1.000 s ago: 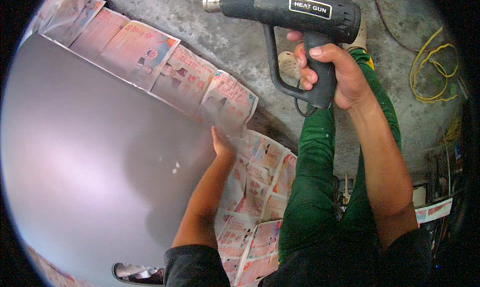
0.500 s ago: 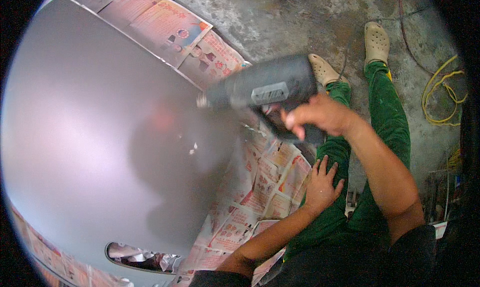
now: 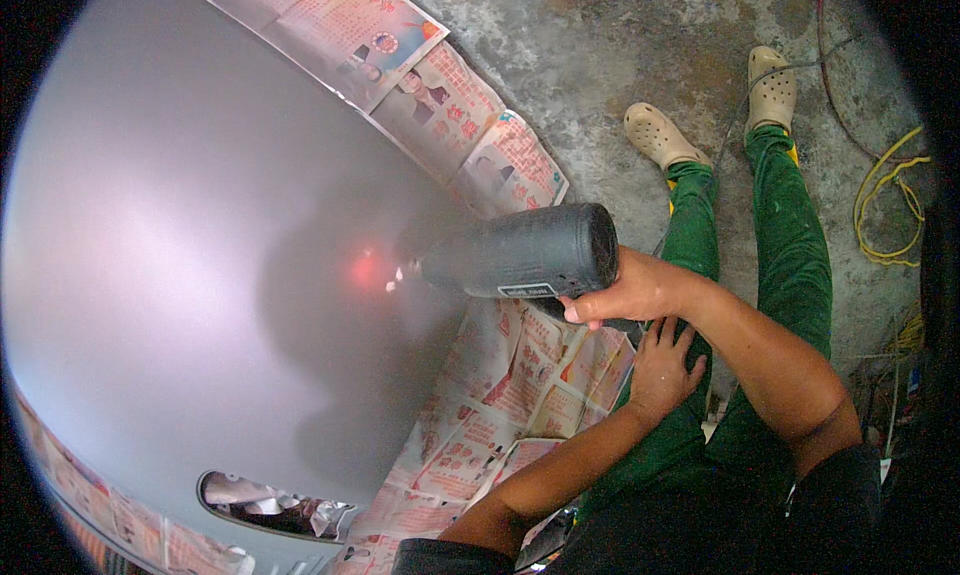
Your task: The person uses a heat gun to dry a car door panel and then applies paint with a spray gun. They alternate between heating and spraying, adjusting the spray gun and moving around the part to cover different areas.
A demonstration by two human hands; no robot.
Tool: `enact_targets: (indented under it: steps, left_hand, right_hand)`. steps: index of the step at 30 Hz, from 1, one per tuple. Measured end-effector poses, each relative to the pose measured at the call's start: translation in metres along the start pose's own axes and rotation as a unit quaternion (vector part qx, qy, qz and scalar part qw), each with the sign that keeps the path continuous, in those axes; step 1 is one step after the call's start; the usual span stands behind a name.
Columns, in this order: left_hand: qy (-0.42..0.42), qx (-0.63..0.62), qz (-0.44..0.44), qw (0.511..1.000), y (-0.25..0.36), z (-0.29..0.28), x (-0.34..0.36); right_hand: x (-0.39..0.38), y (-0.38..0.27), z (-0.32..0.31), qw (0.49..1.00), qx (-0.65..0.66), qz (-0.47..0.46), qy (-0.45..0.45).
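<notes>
The right hand's (image 3: 640, 283) fingers clamp a black plastic heat gun (image 3: 535, 249), aimed at the grey curved panel (image 3: 190, 225) (red glow (image 3: 366, 268), white specks (image 3: 392, 282)). Red-printed paper sheets (image 3: 460, 455) already border it; heating looks unfinished. The left hand (image 3: 662, 375), fingers slightly apart, rests on green cloth trousers (image 3: 795, 245).

The right hand (image 3: 632, 287) points a heat gun (image 3: 530, 250) at a grey panel (image 3: 180, 225), left hand (image 3: 662, 372) on green trousers (image 3: 792, 240)

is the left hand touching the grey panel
Apart: the head view shows printed paper sheets between the left hand, which is over the green trousers, and the grey panel.
</notes>
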State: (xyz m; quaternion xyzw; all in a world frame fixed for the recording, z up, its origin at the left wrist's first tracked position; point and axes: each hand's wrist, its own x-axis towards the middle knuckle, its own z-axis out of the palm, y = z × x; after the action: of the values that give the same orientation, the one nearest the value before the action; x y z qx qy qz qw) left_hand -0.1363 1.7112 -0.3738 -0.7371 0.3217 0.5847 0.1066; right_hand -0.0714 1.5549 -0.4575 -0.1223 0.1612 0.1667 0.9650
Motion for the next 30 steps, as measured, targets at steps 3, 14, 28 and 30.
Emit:
enact_targets:
  steps: [3, 14, 28, 30]
  left_hand:
    - [0.008, 0.014, 0.01, 1.0, -0.002, -0.001, 0.0]
    - [0.016, -0.021, 0.001, 1.0, -0.007, -0.006, 0.005]
    - [0.017, 0.1, 0.15, 0.983, -0.027, -0.011, -0.002]
    - [0.159, 0.113, 0.208, 0.959, -0.022, -0.022, -0.022]
  right_hand:
    - [0.0, -0.001, -0.005, 0.999, -0.045, 0.03, -0.005]
    - [0.004, -0.006, -0.014, 0.994, -0.108, 0.014, 0.015]
    - [-0.057, -0.033, 0.09, 0.969, -0.206, -0.074, 0.113]
    - [-0.085, -0.039, 0.12, 0.929, -0.237, -0.21, 0.192]
